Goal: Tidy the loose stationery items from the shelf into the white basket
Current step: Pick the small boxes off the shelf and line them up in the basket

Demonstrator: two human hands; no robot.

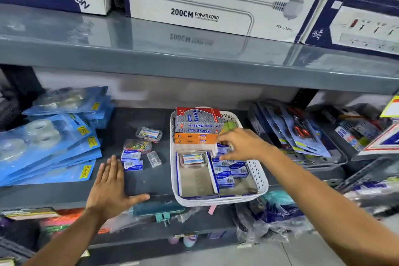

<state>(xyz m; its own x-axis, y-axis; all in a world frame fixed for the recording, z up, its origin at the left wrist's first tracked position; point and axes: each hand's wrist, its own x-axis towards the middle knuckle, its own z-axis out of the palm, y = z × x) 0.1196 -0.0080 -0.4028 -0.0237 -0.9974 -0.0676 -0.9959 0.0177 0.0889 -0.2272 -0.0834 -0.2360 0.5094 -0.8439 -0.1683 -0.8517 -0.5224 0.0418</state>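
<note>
The white basket (260,176) sits on the dark shelf (149,181), right of centre. It holds silver-red and orange boxes at the back, a clear case, and several small blue boxes. My right hand (241,143) is over the basket, fingers closed on a small blue box (222,149) above the others. My left hand (112,188) hovers flat with fingers spread over the shelf's front edge, holding nothing. Loose on the shelf lie two small blue boxes (131,160), a tub of coloured paper clips (137,145), a clear pin case (149,133) and a small clear box (153,158).
Blue tape blister packs (49,142) are stacked at the left. A grey bin of scissors packs (302,134) stands right of the basket. The shelf above (194,65) carries power cord boxes. Bagged goods fill the lower shelf.
</note>
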